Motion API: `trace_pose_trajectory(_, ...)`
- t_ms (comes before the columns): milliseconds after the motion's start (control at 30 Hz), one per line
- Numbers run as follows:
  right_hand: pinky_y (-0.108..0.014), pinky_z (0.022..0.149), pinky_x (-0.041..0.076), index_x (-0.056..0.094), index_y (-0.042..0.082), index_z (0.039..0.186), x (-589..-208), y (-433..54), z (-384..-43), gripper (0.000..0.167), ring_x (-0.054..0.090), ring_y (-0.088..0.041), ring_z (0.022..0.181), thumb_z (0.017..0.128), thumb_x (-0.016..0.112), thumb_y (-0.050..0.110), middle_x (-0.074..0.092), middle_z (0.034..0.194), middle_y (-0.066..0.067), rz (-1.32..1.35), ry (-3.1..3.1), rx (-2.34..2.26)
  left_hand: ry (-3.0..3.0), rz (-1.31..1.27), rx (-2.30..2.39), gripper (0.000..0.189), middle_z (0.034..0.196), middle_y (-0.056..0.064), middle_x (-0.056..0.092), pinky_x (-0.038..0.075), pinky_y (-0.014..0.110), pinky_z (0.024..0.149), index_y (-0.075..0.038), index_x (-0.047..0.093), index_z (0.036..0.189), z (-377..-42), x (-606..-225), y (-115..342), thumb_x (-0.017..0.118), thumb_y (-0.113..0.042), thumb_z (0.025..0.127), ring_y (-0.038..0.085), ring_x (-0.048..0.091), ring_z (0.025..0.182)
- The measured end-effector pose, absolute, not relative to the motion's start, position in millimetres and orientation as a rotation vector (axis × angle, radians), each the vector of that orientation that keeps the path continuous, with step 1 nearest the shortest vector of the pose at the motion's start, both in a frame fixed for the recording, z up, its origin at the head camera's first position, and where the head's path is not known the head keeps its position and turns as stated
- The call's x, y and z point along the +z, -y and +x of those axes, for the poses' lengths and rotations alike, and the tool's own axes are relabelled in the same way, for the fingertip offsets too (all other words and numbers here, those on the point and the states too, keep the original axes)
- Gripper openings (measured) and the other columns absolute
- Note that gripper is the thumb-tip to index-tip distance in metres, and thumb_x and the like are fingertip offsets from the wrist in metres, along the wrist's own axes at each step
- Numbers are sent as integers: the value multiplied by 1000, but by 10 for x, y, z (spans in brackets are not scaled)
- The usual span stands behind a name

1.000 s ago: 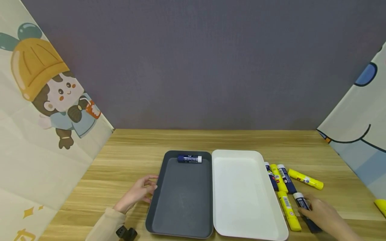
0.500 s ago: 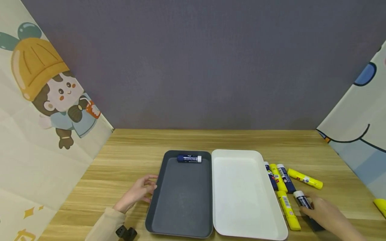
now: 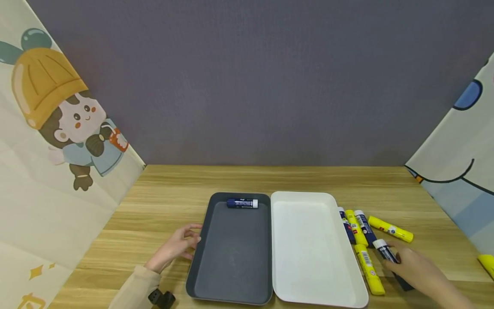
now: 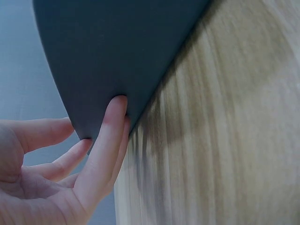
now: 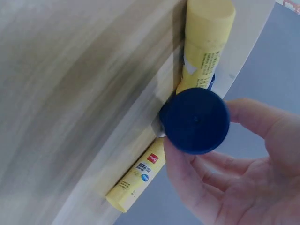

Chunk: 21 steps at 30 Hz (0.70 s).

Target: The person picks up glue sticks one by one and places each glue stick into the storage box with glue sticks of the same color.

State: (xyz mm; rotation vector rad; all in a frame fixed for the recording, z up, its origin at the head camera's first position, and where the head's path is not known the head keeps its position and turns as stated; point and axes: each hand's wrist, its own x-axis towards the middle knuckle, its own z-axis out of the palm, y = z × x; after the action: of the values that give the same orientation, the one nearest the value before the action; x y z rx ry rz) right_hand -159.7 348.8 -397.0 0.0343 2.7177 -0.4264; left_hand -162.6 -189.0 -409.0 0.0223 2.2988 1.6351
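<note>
My right hand (image 3: 418, 270) pinches a dark blue glue stick with a white cap (image 3: 381, 243), between thumb and fingers. In the right wrist view its round blue end (image 5: 197, 121) faces the camera, hiding most of its length. Left of it lies a yellow glue stick (image 3: 369, 270), along the white tray (image 3: 320, 249). On the left, my left hand (image 3: 177, 248) rests its fingertips against the outer wall of the dark grey tray (image 3: 233, 257). The left wrist view shows the fingers (image 4: 110, 122) touching that wall, not wrapped around it.
Another blue glue stick (image 3: 242, 203) lies at the far end inside the grey tray. Right of the white tray are more blue and yellow glue sticks (image 3: 391, 229). A yellow object (image 3: 487, 266) shows at the right edge. Behind the wooden table (image 3: 170, 184) stands a grey partition (image 3: 270, 86).
My right hand has shifted the blue glue stick slightly away from me and to the left, its white cap now nearer the other sticks. The left hand stays at the grey tray.
</note>
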Motion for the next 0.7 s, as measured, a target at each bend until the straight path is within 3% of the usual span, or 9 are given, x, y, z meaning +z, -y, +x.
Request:
trace_pose_trajectory(467, -27, 45, 33, 32, -9, 129, -3941, -3409, -1696, 71, 41, -15, 53, 81, 60, 36, 44, 68, -4, 42, -2769, -378, -2291, 23, 1641, 42, 102, 22, 52, 52, 37, 54, 7, 35, 127, -1633, -4082, 1885, 48, -8, 90, 20, 55, 72)
trace_pose_trajectory(700, -24, 42, 30, 35, -14, 124, -3815, -3278, -1702, 66, 37, -13, 47, 81, 59, 31, 40, 60, -3, -45, -2825, -390, -2282, 35, 1649, 43, 102, 22, 51, 51, 37, 54, 7, 34, 127, -1646, -4104, 1892, 48, -8, 90, 20, 55, 72)
